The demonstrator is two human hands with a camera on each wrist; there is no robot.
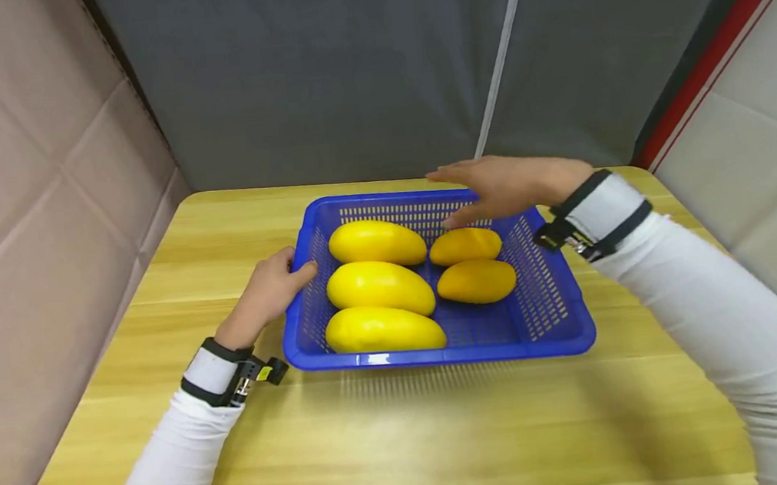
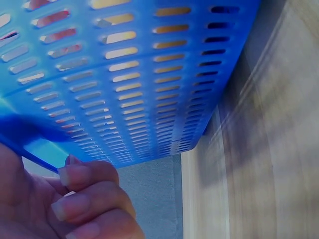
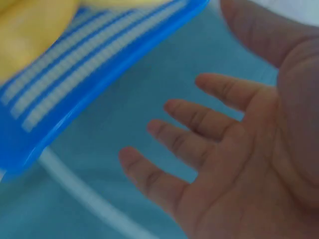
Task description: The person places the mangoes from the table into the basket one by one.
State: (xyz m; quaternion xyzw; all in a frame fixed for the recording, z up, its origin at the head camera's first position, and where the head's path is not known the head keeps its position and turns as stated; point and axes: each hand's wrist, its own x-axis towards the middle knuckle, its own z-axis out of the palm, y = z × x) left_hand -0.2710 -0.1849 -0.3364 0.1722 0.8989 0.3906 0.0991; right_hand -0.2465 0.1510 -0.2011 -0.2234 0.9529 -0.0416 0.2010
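Fingers of the left hand [image 1: 264,293] curl over the left rim of the blue basket [image 1: 343,360], clamped on its edge; the left wrist view shows the fingertips [image 2: 75,175] hooked under the lip, hard against the slotted wall. The basket sits on the wooden table [image 1: 406,441], near its middle and toward the back edge.

Inside it lie five mangoes. Three large yellow mangoes [image 1: 378,287] are stacked side by side in the left half, touching one another. Two smaller, more orange mangoes [image 1: 477,281] lie in the right half, just beside them.

At the far right corner the right hand [image 1: 504,184] hovers flat above the rim and the rear small mango, fingers [image 3: 197,119] straight and slightly apart, holding nothing (whether the thumb brushes the fruit I cannot tell).

The basket looks like thin moulded plastic: light in itself, fairly stiff at the rim but likely to flex under its load, which probably sits heavier to the left. The rims on two opposite sides seem the soundest holds. The mangoes look smooth, rounded and bruisable, so each wants a wrap around its middle.
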